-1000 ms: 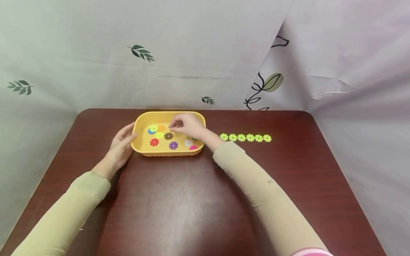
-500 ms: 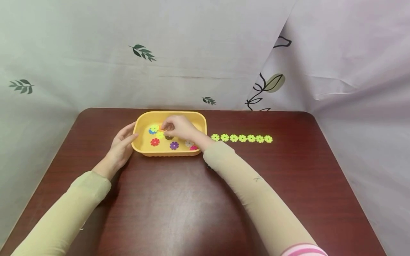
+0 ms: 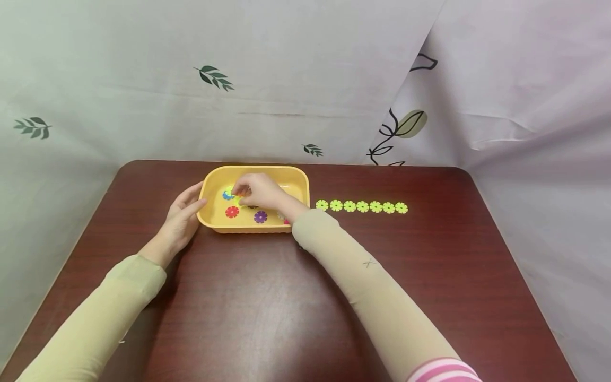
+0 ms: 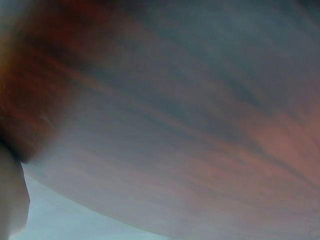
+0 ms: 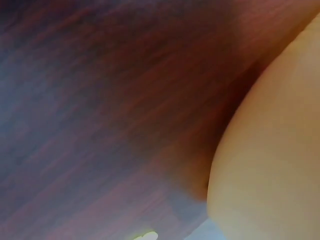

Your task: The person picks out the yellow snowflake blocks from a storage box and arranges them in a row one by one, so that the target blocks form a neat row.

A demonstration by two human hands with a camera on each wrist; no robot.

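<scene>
A yellow tray (image 3: 224,229) stands near the table's far edge, with several small notched snowflake discs lying in it. My left hand (image 3: 180,220) holds its left end, thumb over the rim and fingers outside. Inside the tray is my right hand (image 3: 263,192), its bent thumb and fingertips apart over a yellow disc (image 3: 237,200). A blue disc (image 3: 228,196) lies just left of those fingertips. Closer to the front wall are a red disc (image 3: 232,212) and a purple disc (image 3: 260,217). The right hand and forearm partly cover other discs.
A straight row of several yellow-green discs (image 3: 363,207) runs rightward from the tray on the brown table (image 3: 267,297). Behind it hangs a pale leaf-printed cloth (image 3: 286,79). Both wrist views show mostly blurred tabletop.
My right hand has moved left and slightly lower inside the tray, from above the brown disc to the yellow one. The left hand keeps its hold on the tray.
</scene>
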